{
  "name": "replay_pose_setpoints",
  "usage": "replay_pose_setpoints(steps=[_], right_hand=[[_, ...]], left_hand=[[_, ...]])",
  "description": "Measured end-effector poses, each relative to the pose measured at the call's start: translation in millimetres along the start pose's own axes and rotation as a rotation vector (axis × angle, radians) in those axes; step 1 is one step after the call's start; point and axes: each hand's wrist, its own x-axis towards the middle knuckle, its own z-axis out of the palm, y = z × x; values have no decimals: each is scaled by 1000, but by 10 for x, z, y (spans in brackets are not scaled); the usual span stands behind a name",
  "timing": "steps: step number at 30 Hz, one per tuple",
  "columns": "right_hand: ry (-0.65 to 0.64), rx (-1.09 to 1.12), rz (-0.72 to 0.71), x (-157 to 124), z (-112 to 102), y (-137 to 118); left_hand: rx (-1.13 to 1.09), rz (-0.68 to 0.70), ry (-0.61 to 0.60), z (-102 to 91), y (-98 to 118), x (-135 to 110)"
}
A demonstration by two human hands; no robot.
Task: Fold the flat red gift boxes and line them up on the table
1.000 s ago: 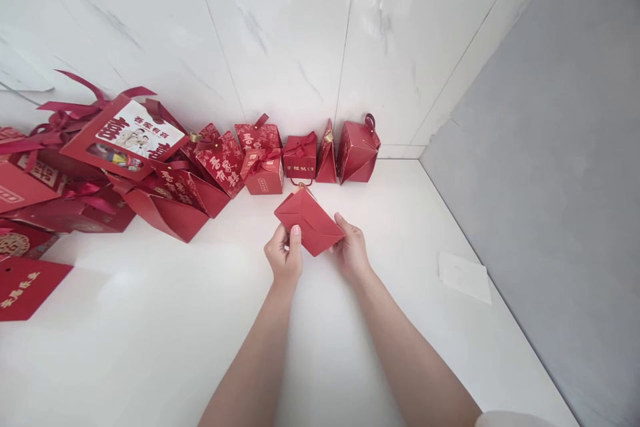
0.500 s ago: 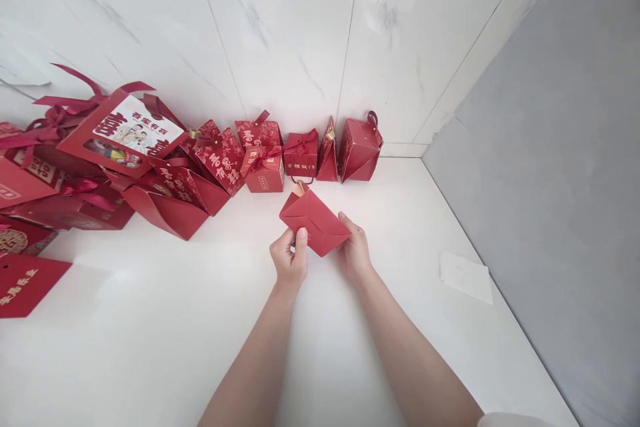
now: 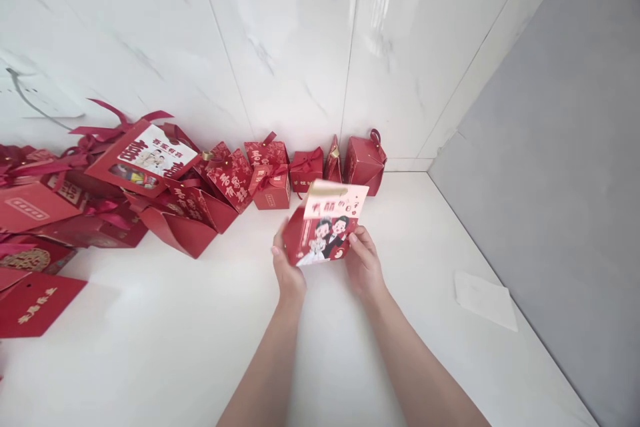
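Both my hands hold a small red gift box [image 3: 324, 232] above the white floor, its printed face with a cartoon couple turned toward me. My left hand [image 3: 289, 272] grips its left edge with the fingers closed on it. My right hand [image 3: 365, 260] grips its right edge, fingers curled onto the front. A gold piece at the box's top is blurred.
A row of small red gift boxes [image 3: 320, 168] stands along the marble wall. A heap of bigger red boxes and ribbons [image 3: 125, 190] lies at the left. A flat red card [image 3: 35, 301] lies at the far left, a white paper [image 3: 486, 300] at the right by the grey wall.
The box was plain red side up before; it has been turned over so the printed couple faces me. My hands shifted slightly down and right in view.
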Motion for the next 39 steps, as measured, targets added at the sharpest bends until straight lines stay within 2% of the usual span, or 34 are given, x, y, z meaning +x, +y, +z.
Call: replay_pose_setpoints(steps=[3,5,8,11,14,17,20,23,28,30,35,39], right_hand=[[17,-62,-27,20,-39,34],[8,-95,-30,25,-61,64],[-71,-136,-16,14,-69,121],[-78,-168,-3,-13,-37,166],[1,-195,-48,-49,19,171],[-37,-268,-39,-79,65,155],[-89,-319,33,-87,84,159],[-53,-379,39,-89,94,182],[-86,-426,-14,-138,112,195],[-98,-437,-13,-156,108,193],[-102,-438,-24,-175,103,183],[-125,-436,-58,-249,146,135]], left_hand=[[-40,9,134,-45,-12,94],[-23,57,165,-62,4,107],[-41,116,72,-41,14,59],[-61,4,-23,-1,-34,8],[-37,-137,-18,12,-96,17],[12,-164,-18,7,-97,53],[69,-132,-18,12,-18,58],[68,-90,7,20,114,30],[24,226,-45,-37,393,-12],[4,288,-64,-81,487,-32],[-58,291,-171,-169,609,-99],[8,284,-42,-151,721,-107]])
